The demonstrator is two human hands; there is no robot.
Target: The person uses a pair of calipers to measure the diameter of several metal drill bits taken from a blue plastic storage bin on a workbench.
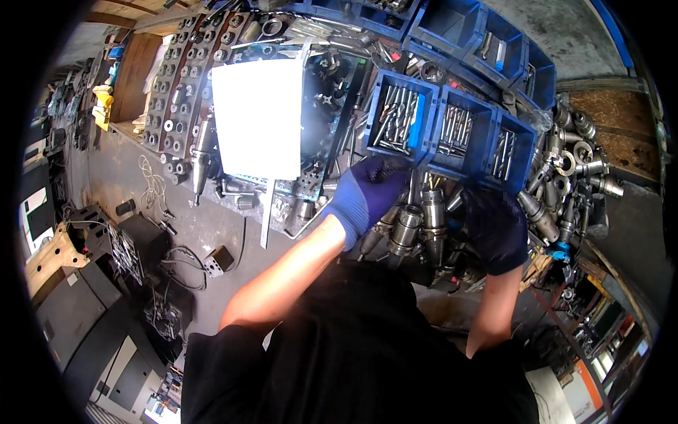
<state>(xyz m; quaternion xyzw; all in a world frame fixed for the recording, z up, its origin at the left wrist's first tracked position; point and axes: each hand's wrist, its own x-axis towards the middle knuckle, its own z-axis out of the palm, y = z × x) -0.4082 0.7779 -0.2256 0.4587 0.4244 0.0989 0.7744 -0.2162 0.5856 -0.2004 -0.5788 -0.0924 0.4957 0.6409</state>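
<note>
My left hand (372,192), in a purple-blue knitted glove with dark fingers, is at the front edge of a blue bin (370,127) holding long drill bits (397,116). Its fingers are curled together; what they hold, if anything, is hidden. My right hand (496,227), in a dark glove, is just below the front of the right blue bin (520,131), which holds a few cutting bits (503,153). Shadow hides its fingers. Between these bins sits another blue bin (480,106) with thin bits (457,129). Metal tool holders (405,227) lie between my hands.
A white sheet (258,120) lies over a glass-topped case (328,141) at the left. Behind it are racks of round collets (185,92). More blue bins (445,28) line the back. Tool holders (540,212) crowd the right side; a machined block (217,260) is on the floor.
</note>
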